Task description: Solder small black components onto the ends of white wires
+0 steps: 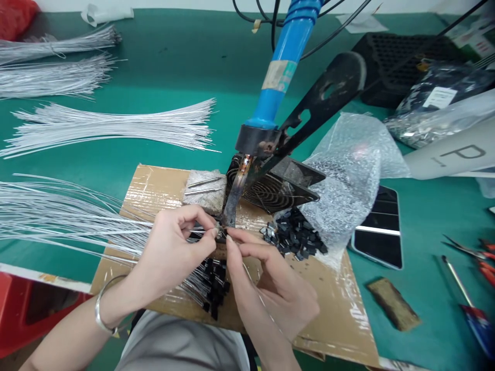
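Pinching slender pale wire, left hand flanks right hand, itself gripping thin silvery strand.

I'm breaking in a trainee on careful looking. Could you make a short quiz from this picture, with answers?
1. Multiple choice: which wrist wears the metal bangle? A, left; B, right; C, both.

2. True or false: the left hand and right hand are close together near the tip of the soldering iron.

3. Fill in the number: on the pale block lie ___ thin metal rods.

Key: 1: A. 2: true. 3: two.
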Demonstrator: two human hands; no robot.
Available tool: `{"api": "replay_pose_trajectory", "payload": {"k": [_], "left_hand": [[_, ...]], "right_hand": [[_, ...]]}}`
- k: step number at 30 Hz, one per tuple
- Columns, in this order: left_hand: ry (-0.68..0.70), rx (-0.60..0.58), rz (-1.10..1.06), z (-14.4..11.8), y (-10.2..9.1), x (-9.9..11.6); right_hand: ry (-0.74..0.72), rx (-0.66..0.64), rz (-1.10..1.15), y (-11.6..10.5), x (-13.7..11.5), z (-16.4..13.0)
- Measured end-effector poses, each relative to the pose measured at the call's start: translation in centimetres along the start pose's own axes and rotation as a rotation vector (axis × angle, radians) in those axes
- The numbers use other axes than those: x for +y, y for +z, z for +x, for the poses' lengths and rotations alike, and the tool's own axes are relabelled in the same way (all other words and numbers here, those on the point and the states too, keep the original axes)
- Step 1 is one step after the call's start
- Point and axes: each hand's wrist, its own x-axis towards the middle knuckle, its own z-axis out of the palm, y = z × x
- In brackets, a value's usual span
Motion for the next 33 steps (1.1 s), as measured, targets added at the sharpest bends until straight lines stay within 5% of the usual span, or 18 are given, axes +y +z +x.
{"api": "replay_pose_trajectory", "payload": {"k": [10, 23, 33], "left_hand": [[-0.015, -0.021, 0.011, 0.08, -0.11, 0.02], [-0.019, -0.015, 0.005, 0.04, -0.13, 0.19], [-0.009, -0.032, 0.008, 0.16, -0.05, -0.16]], "right_hand": [[0.107, 0.005, 0.039, 0.11, -0.52, 0.26], [0.031, -0.021, 0.032, -0.09, -0.03, 0.06], [0.106, 0.035, 0.029, 0.32, -0.41, 0.18]]}}
